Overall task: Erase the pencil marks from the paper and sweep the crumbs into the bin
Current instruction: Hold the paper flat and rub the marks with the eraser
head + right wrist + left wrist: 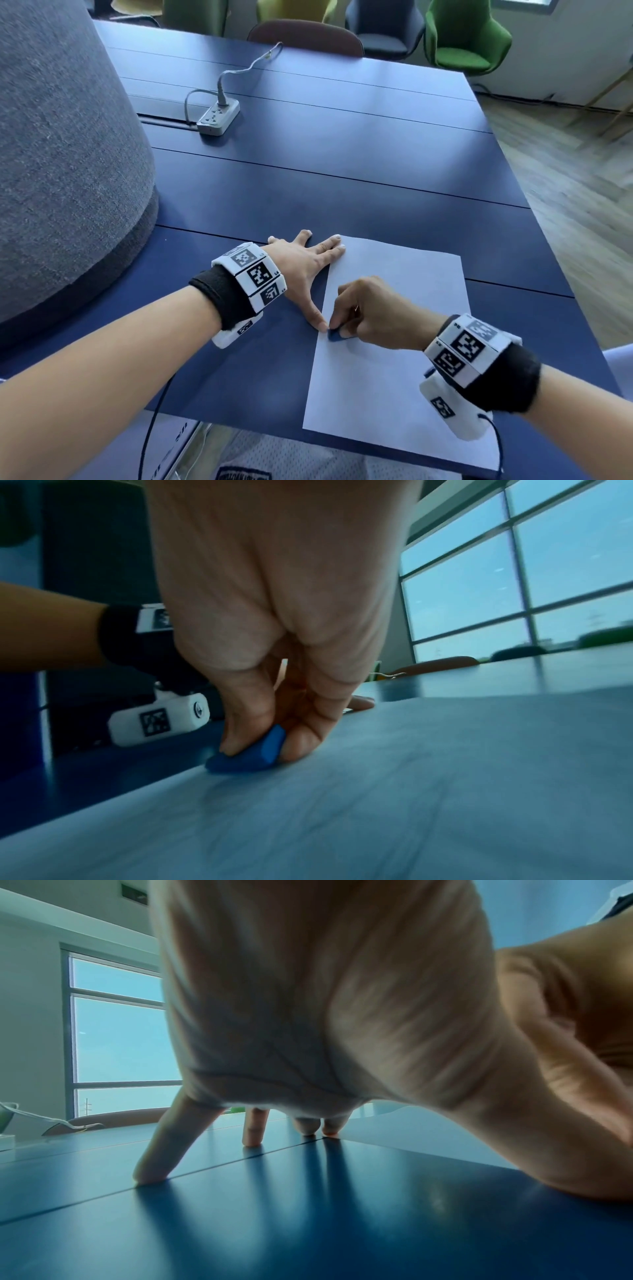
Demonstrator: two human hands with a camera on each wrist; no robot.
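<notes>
A white sheet of paper (394,342) lies on the blue table (308,164) near its front edge. My right hand (363,315) pinches a blue eraser (335,335) between thumb and fingers and holds it down on the paper's left edge; the eraser (253,753) shows clearly in the right wrist view against the paper (377,791). My left hand (305,267) lies spread flat, fingers straight, on the table and on the paper's top left corner, its thumb tip beside the eraser. In the left wrist view the fingertips (150,1175) press on the table (308,1218). No pencil marks or crumbs can be made out.
A grey fabric-covered round body (61,154) rises at the table's left. A white power strip (218,118) with a cable lies at the back left. Chairs (462,37) stand beyond the far edge. Wooden floor (582,192) runs along the right. No bin is in view.
</notes>
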